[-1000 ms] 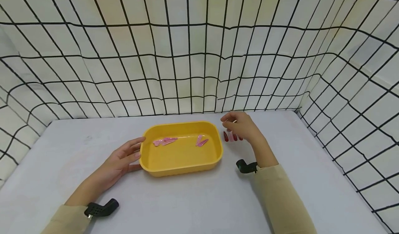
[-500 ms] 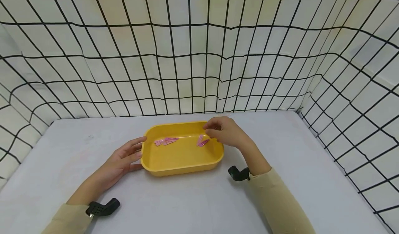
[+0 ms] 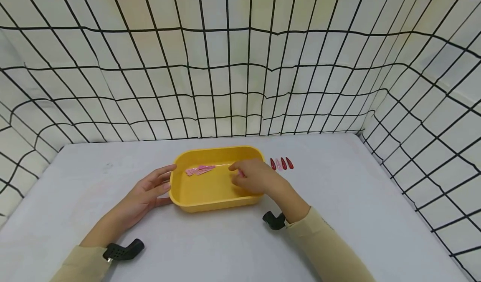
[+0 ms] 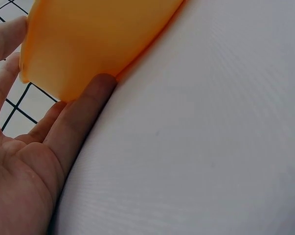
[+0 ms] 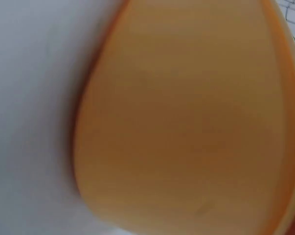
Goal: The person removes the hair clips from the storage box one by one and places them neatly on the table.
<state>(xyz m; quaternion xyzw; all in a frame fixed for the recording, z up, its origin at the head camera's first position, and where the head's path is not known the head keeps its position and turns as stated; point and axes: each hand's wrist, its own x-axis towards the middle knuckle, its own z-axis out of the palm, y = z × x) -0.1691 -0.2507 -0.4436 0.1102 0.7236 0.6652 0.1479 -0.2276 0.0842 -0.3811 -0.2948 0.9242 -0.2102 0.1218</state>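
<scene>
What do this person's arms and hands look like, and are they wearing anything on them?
The left hand and right hand are bare, with no gloves showing. Beige long sleeves cover the forearms: left sleeve, right sleeve. Each wrist carries a black, bent device: left device, with small holes, and right device. No cables show.

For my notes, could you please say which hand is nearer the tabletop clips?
The right hand, over the right end of the tray, left of the clips; the left hand touches the tray's left side.
</scene>
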